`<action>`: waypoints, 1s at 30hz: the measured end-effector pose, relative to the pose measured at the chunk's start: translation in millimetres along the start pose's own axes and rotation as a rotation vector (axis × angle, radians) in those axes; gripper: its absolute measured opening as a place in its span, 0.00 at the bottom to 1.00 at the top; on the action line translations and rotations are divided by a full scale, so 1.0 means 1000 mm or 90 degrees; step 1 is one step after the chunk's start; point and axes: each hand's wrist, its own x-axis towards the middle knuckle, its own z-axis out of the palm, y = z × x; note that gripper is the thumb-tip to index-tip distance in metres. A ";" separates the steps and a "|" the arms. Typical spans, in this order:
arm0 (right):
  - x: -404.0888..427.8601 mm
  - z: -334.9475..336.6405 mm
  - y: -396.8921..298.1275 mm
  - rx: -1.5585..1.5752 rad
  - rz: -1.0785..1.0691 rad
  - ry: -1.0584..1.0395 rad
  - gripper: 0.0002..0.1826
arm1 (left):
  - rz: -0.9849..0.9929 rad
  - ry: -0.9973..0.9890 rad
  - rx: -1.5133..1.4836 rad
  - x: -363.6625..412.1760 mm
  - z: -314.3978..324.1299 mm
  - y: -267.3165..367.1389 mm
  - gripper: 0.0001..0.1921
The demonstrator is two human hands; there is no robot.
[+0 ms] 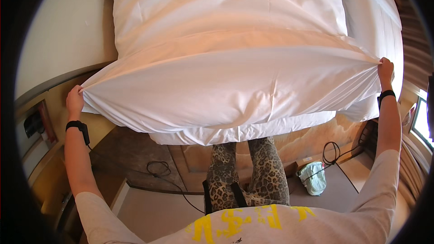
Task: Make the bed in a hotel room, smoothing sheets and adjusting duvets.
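A white duvet or bed cover [210, 78] is stretched wide in front of me, its near part lifted off the bed. My left hand [75, 101] pinches one edge of it at the far left. At the right, my right hand [386, 71] grips the same cover, and taut folds fan out from those fingers. Beneath the cover's hem, another layer of white bedding [244, 134] hangs over my legs. Each wrist wears a black band.
White pillows or bedding [369, 13] lie at the right. Black cables [159, 169] run across the floor on both sides of my legs. A pale green bag [313, 178] lies on the floor at the right. A curved dark ledge [64, 78] borders the left side.
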 end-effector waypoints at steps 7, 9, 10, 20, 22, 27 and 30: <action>0.027 0.053 -0.051 0.024 0.060 -0.059 0.07 | -0.111 -0.006 0.035 0.028 0.056 0.004 0.06; 0.034 0.088 -0.049 0.040 0.048 -0.066 0.08 | -0.143 0.005 0.045 0.032 0.073 0.010 0.05; 0.037 0.105 -0.052 0.033 0.017 -0.051 0.08 | -0.153 0.000 0.051 0.034 0.081 -0.001 0.06; 0.010 0.077 -0.139 0.325 -0.267 0.012 0.21 | 0.248 -0.020 -0.194 0.017 0.057 0.107 0.35; -0.005 0.045 -0.167 0.541 -0.354 -0.243 0.32 | 0.279 -0.118 -0.208 0.008 0.037 0.144 0.38; -0.018 0.013 -0.193 0.389 -0.435 -0.356 0.44 | 0.351 -0.290 -0.154 0.017 0.041 0.142 0.47; -0.015 0.014 -0.196 0.238 -0.444 -0.333 0.49 | 0.285 -0.317 -0.068 0.027 0.045 0.140 0.53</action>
